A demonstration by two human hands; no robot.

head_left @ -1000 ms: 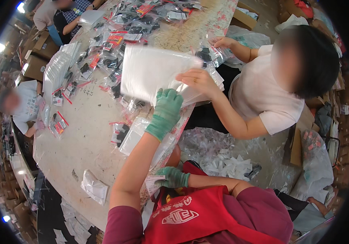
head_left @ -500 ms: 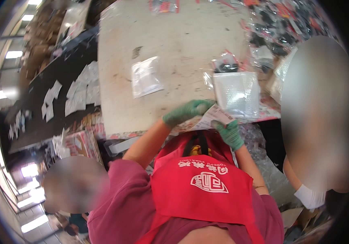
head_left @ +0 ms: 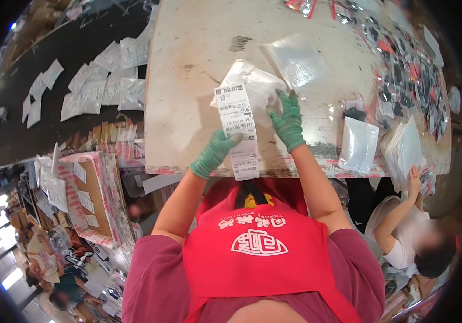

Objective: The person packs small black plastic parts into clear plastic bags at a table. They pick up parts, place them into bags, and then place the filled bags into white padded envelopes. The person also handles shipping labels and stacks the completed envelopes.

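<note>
My left hand [head_left: 214, 153], in a green glove, grips a long strip of printed white labels [head_left: 236, 113] between thumb and fingers. The strip's far end lies over a white plastic mailing bag [head_left: 249, 72] on the table, and its near end hangs toward my apron. My right hand [head_left: 287, 121], also gloved in green, has its fingers spread at the right side of that bag, seemingly touching it. Just beyond my right hand lies a second, shiny clear-white bag [head_left: 295, 59].
The worn white table [head_left: 188, 107] carries a heap of small dark packets [head_left: 403, 81] on the right. Nearer stand a silvery padded bag [head_left: 358, 145] and a bag stack [head_left: 400, 142], which a co-worker's hand [head_left: 414, 183] touches. White parcels [head_left: 88, 86] lie on a black belt [head_left: 4, 118] at left.
Both hands were together at the table's near edge with the labels. My right hand has let go of them and reached forward to the bag; my left hand has spread the strip forward.
</note>
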